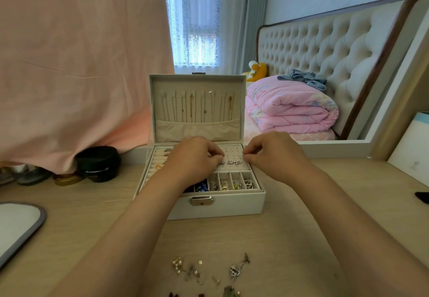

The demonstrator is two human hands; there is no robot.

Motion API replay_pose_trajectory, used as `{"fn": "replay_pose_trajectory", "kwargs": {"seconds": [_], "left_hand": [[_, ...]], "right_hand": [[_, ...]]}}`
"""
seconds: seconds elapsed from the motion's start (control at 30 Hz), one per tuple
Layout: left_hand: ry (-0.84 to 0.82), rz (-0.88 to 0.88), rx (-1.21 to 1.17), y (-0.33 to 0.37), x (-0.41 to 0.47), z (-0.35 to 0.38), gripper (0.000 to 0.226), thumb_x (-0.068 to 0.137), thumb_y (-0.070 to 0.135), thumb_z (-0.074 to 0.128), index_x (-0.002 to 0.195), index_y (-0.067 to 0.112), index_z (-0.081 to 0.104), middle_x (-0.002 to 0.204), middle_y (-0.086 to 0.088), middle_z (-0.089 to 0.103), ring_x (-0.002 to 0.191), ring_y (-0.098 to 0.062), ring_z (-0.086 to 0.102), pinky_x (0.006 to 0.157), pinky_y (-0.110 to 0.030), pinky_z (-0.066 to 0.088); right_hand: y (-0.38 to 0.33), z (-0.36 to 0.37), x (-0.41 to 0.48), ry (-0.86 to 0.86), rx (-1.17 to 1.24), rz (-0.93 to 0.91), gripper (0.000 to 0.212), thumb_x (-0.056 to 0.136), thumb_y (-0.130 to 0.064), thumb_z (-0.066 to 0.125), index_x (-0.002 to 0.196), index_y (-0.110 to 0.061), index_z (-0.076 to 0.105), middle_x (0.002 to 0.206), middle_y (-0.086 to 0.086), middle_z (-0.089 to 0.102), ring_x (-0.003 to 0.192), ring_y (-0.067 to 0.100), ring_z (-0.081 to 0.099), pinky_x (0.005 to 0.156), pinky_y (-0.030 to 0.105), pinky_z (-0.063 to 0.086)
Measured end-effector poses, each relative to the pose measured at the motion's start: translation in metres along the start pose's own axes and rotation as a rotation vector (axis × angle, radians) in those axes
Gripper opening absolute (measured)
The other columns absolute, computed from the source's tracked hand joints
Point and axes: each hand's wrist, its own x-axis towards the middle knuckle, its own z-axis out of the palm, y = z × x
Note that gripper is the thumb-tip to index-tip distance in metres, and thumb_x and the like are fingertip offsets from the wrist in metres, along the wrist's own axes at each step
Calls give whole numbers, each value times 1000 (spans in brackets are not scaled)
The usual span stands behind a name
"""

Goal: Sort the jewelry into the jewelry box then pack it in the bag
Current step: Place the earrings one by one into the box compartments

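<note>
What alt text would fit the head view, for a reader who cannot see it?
The left hand and right hand work at the earring panel of an open white jewelry box on a wooden table; the right hand pinches a small piece. Loose jewelry lies on the table in front of the box.

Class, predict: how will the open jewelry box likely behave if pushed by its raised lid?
The lid stands upright, so a push there may tip the jewelry box backward. Its flat base on the table should slide, not roll. Any small pieces in open compartments could spill.
</note>
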Motion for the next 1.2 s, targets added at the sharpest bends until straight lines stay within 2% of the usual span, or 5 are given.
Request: {"fn": "replay_pose_trajectory", "kwargs": {"seconds": [0.23,0.47,0.6,0.7,1.2], "left_hand": [[23,-15,-30,1,0,2,8,91,31,69,91,32,77,98,16,68,84,-1,55,76,-26,43],[50,-31,-98,-1,0,2,8,95,32,65,96,31,73,79,22,60,81,-1,57,77,-30,49],[90,-19,-128,1,1,1,7,96,34,64,97,35,71,81,23,57,85,-5,59,83,-37,54],[98,-5,-150,2,1,1,6,96,35,64,97,36,70,83,24,59,84,-3,60,83,-38,55],[135,-19,-398,2,5,1,5,94,30,67,93,30,72,88,15,69,85,2,61,77,-22,49]], "right_hand": [[-5,4,-3,30,-162,-62,6,88,-33,68,88,-35,74,91,-19,69,84,3,53,71,24,39],[-2,-6,0,-134,-73,-40,18,89,-27,61,92,-35,76,99,-19,68,95,5,61,88,32,52],[4,-3,1,-148,64,-78,40,89,-6,59,108,-39,72,103,-23,68,67,-17,54,80,19,48],[6,0,3,-145,88,-126,32,90,-11,68,105,-38,74,95,-21,71,69,-24,51,71,12,39],[4,3,3,-149,-113,-147,12,92,-35,67,99,-37,76,102,-16,59,98,5,55,87,31,47]]}}
